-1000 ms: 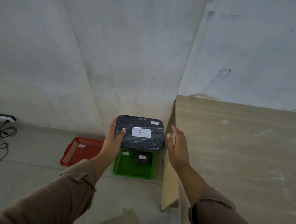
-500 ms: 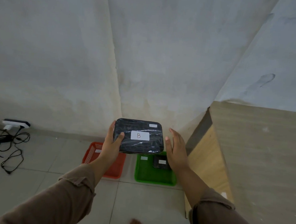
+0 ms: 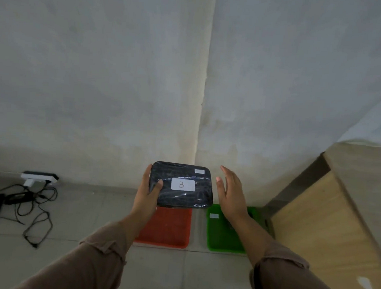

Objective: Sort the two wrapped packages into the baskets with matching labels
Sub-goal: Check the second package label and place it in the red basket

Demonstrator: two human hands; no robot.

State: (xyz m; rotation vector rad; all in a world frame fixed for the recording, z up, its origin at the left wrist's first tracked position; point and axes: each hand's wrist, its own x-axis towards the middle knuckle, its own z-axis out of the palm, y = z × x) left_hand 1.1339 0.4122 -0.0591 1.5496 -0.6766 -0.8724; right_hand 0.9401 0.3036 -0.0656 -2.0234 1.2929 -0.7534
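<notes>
The left hand (image 3: 147, 193) reaches forward and grips the left edge of a package (image 3: 181, 185), thumb on top. The right hand (image 3: 231, 192) hovers just right of it, fingers spread, touching nothing. The one package in sight is dark, shiny-wrapped, labelled B, held above two floor baskets: one red basket (image 3: 169, 228) on the left, one green basket (image 3: 222, 233) on the right.
</notes>
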